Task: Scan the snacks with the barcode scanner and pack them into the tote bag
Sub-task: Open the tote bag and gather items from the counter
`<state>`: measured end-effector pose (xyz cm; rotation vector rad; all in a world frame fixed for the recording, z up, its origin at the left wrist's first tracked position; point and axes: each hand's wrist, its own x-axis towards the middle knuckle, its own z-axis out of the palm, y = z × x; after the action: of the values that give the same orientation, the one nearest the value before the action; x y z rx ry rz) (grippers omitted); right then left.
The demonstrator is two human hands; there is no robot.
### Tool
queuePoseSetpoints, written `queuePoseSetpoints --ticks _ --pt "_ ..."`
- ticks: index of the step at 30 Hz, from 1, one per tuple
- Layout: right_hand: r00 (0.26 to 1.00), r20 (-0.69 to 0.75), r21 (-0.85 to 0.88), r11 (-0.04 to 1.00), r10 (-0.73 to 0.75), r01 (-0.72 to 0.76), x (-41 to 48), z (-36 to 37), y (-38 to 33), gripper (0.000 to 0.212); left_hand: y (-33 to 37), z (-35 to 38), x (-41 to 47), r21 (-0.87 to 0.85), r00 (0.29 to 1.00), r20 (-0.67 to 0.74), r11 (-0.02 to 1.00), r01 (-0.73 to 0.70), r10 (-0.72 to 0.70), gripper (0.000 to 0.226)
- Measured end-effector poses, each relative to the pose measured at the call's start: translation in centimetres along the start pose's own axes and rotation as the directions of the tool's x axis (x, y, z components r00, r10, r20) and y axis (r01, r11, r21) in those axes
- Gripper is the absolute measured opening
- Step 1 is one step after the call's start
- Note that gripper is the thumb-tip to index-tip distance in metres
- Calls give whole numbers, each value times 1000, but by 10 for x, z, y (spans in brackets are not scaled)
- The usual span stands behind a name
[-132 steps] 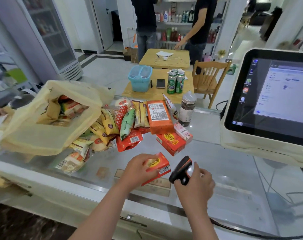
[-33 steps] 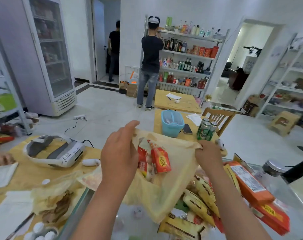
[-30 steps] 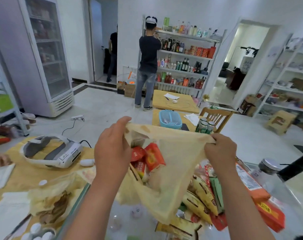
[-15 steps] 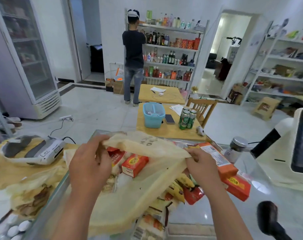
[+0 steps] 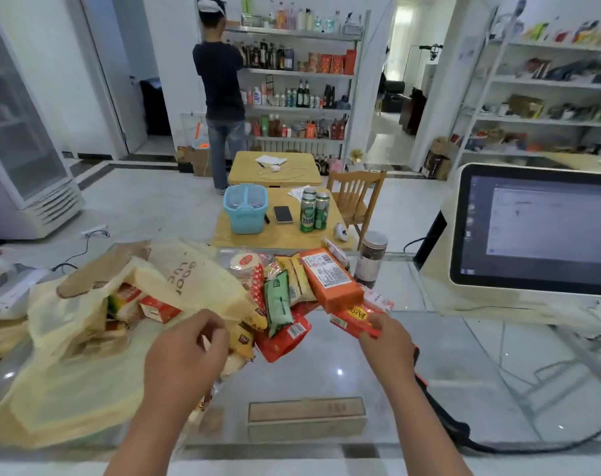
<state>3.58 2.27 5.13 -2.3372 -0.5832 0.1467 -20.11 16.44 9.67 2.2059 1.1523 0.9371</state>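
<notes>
While the tote bag (image 5: 86, 389) lies slumped on its side at the left of the glossy glass worktop (image 5: 330, 372), all soft pale-yellow fabric in crumpled folds with its mouth gaping to the right, you can see a small red carton (image 5: 158, 309) and some crinkly wrappers tucked inside it. The left grip (image 5: 185, 352) hangs just over the bag's near edge with its fingers curled in, and honestly I can't tell if it's pinching the fabric or holding nothing. The right grip (image 5: 388, 345) has fingers and thumb wrapped round the near end of a flat red-orange box (image 5: 355, 319), rectangular with yellow print on top, lifted at the front of the snack pile. That pile sits mid-worktop between bag and screen: a long orange box (image 5: 331, 280) with a white label, a slim green foil wrapper (image 5: 278, 302), a puffy yellow packet (image 5: 295, 280) and a shiny red pouch (image 5: 285, 336), all overlapping. The barcode scanner (image 5: 440, 412), black plastic with an orange trim, lies on the glass under the right forearm, cable curling off right. A round jar with a metal lid (image 5: 369, 259) stands behind the pile, and a white-framed touchscreen (image 5: 532, 231) is on the right
</notes>
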Motion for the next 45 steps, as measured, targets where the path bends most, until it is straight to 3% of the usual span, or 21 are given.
queuePoseSetpoints --ticks 3,7,14,18,22,26,29,30,33,34,35,37,41,43,45 --pt "998 63 -263 964 -23 38 31 11 18 44 7 13 1 27 998 57 1000 -4 3 23" --pt "985 165 -452 892 52 29 60 23 23 61 13 25 3 -27 989 150 1000 -8 12 22" --pt "961 231 -597 802 153 16 81 36 22 81 15 57 16 -145 949 304 989 -37 80 19" --pt "905 345 -477 877 250 -60 80 28 10 90 13 74 23 -195 920 373 980 -48 119 24" --pt "887 375 -479 876 268 -63 68 17 -8 83 10 88 34 -305 905 417 951 51 85 22" --pt "891 319 -603 794 324 -73 62 -6 -24 61 14 108 42 -345 861 509 917 200 4 15" --pt "903 291 -529 839 316 -123 53 -33 -29 54 22 130 41 -254 734 676 918 305 -57 22" --pt "905 290 -471 869 313 -150 49 -43 -27 46 26 137 39 -200 645 760 915 349 -79 33" --pt "912 298 -97 960 281 -264 34 -72 -15 29 44 152 31 -17 270 956 898 439 -114 64" --pt "922 290 43 959 257 -281 28 -79 -9 25 51 157 28 -6 200 975 893 451 -94 69" --pt "931 279 160 944 236 -288 21 -85 -5 22 59 162 25 -30 174 983 879 477 -61 69" --pt "943 263 335 898 202 -286 9 -92 3 16 78 170 17 -167 238 971 809 564 35 61" --pt "960 238 585 768 146 -261 -12 -90 18 12 118 176 4 -454 457 877 562 691 146 50" --pt "953 273 625 729 130 -278 -17 -83 28 10 132 179 -1 -500 566 822 557 664 64 39" --pt "936 327 612 726 128 -313 -18 -76 39 15 142 184 -5 -488 660 750 638 596 -44 34"
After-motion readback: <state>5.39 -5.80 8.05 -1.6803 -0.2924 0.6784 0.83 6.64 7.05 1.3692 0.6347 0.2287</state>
